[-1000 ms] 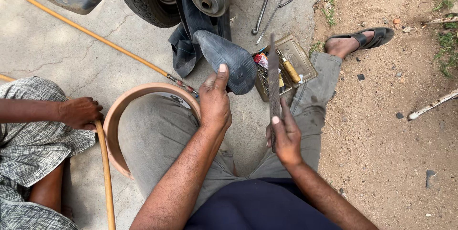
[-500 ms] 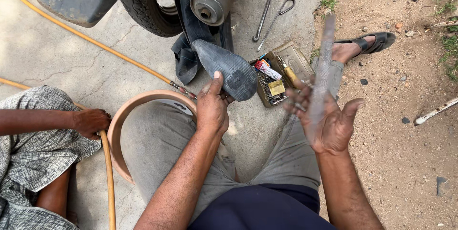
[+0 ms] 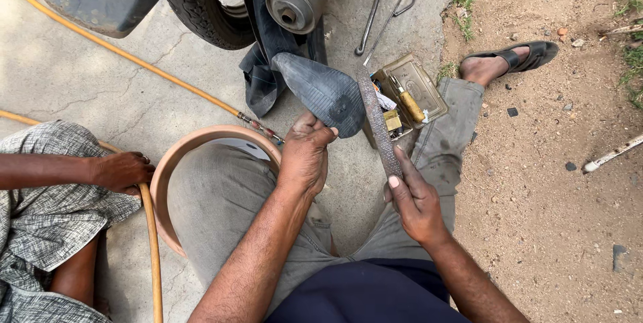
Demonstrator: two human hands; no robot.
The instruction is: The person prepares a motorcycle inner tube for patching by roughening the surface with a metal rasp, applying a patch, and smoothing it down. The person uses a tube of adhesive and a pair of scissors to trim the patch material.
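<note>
Because the black inner tube point(image 3: 321, 92) is soft rubber, it looks light and floppy, best pinched at a fold, as the left hand point(image 3: 305, 155) does, fingers closed on its near edge at centre. Just right, the right hand point(image 3: 415, 199) wraps the near end of a stiff, rough metal rasp point(image 3: 378, 125). Beyond lie an open tin point(image 3: 429, 85) and a motorcycle tyre point(image 3: 201, 8).

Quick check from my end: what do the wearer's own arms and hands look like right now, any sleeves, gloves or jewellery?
Both arms are bare from the bottom of the frame to the fingertips: no sleeves in view, no gloves. The left hand and right hand show no rings, watch or bands that I can make out. Nails are short and pale. Below them, grey trousers and a dark navy top.
</note>
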